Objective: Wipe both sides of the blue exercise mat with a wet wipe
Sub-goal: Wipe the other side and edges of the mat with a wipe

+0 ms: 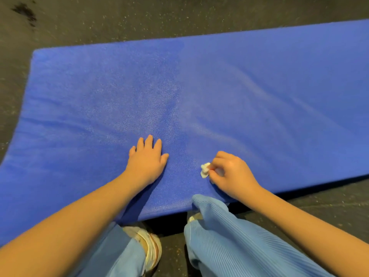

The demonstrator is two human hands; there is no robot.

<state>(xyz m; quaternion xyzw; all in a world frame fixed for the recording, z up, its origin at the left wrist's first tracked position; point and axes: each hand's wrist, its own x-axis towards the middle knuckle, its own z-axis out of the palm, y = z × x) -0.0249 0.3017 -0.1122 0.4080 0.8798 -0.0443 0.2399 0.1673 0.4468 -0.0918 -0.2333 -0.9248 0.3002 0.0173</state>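
Blue exercise mat (239,86) lies flat on a dark, speckled floor (119,17). Its long axis runs from lower left to upper right across the view. One short end shows at left, with a rounded corner at upper left. The other end runs out of frame at right. The mat surface is pebbled. The right half carries pale diagonal streaks and shallow creases, and the left half looks more evenly grainy.

Left hand (146,162) rests palm down on the mat, near its near edge and about mid-frame. The fingers are straight and slightly spread, the thumb is out to the side, and it holds nothing.

Right hand (231,174) is just to the right of the left hand, apart from it and also over the near part of the mat. Its fingers are curled in and pinch a small, crumpled white wet wipe (205,170). The wipe sticks out on the thumb side of the hand and sits against the mat surface. Most of the wad is hidden inside the hand, so its full size is unclear.

Both forearms are bare and reach in from the bottom corners.

The person crouches at the mat's near edge in light blue ribbed trousers (229,246). The right trouser leg overlaps that edge just below the right hand. A pale, worn shoe (151,246) stands on the floor beside the edge, between the legs. A sliver of a second shoe peeks from under the right trouser leg.

A dark smudge (25,12) marks the floor at far upper left, well apart from the mat.
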